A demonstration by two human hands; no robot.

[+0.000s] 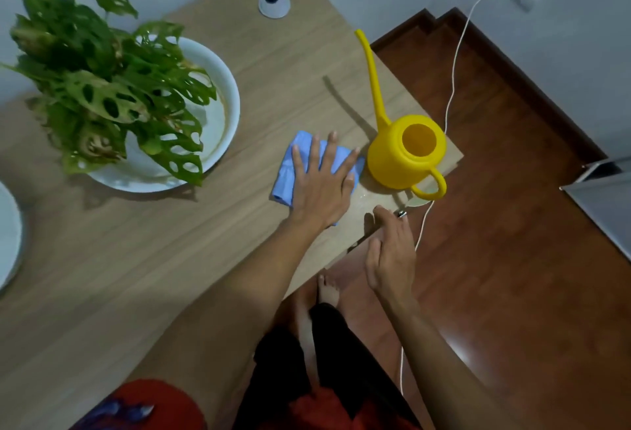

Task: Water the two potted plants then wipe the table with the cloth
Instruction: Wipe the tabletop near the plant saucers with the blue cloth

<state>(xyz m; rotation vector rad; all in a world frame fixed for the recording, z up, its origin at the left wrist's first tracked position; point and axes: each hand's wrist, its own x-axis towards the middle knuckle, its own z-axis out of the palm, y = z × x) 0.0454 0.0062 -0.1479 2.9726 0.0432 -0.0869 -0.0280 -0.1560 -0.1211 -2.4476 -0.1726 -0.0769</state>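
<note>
Cloth (290,170) lies near the desk's (136,259) right corner, my left grip (321,184) pressed flat, released; right grip (389,252) empty. Wiping underway; next I sweep toward the watering can (403,156).

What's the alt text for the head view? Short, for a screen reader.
The left hand presses flat on a blue cloth on a wooden table, beside a yellow watering can at the table's corner. The right hand rests open at the table's edge; a leafy plant in a white pot stands to the left.
</note>
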